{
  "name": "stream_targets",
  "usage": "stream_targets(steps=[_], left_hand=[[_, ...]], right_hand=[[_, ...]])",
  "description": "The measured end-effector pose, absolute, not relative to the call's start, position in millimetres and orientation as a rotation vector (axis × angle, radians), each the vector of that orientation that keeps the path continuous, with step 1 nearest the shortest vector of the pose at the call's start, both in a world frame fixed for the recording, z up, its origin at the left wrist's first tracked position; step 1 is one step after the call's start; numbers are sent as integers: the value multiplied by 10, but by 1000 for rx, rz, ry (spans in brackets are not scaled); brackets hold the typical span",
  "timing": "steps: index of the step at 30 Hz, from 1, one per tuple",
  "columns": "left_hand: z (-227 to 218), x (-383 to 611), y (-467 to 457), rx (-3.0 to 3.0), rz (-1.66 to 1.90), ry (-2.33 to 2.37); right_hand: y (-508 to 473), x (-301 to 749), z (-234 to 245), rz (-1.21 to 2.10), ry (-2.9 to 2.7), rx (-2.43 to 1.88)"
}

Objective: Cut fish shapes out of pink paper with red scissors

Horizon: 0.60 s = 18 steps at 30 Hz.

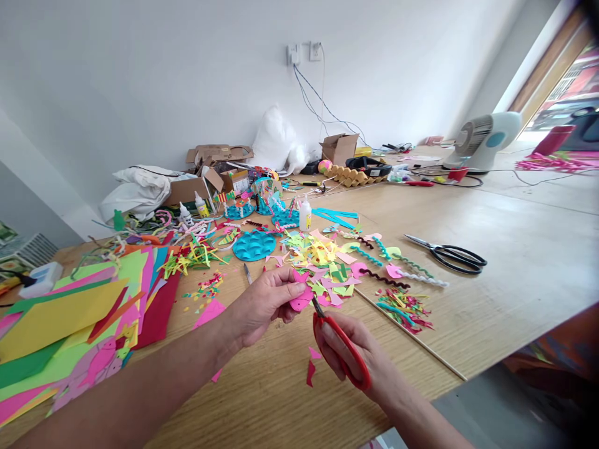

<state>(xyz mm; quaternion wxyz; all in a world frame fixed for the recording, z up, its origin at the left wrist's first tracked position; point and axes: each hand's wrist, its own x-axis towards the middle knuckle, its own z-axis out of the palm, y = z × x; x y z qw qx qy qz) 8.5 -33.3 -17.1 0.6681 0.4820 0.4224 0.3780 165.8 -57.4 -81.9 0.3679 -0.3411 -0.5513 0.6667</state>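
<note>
Between the thumb and fingers of my left hand (269, 298) is a piece of bright pink paper (302, 299), with small marks drawn on it. My right hand (358, 346) grips a pair of scissors (349, 349) by the red handles. The short dark blades point up at the lower right edge of the pink paper; the paper partly hides their tips. Below the hands, small pink and red paper scraps (311, 373) lie on the wooden table (262, 399). Just beyond my left hand is a heap of yellow, green and pink paper offcuts (322, 252).
Coloured paper sheets (56, 324) are stacked at the left. A blue scalloped disc (254, 245) and a glue bottle (305, 214) stand farther back. To the right lie black-handled scissors (452, 254), a thin wooden stick (412, 337) and twisted fuzzy stems (416, 274). A fan (486, 140) stands far right.
</note>
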Motion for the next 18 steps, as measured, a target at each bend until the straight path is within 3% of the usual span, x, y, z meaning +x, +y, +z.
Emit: stream_targets(steps=[11,18], left_hand=[[-175,-50,-294,1180,900,958],[109,-652,-233,1359,919,1125]], right_hand=[[-554,1740,-828,1604,-1461,-826],[-529,1859,-730,1560,-1563,-1039]])
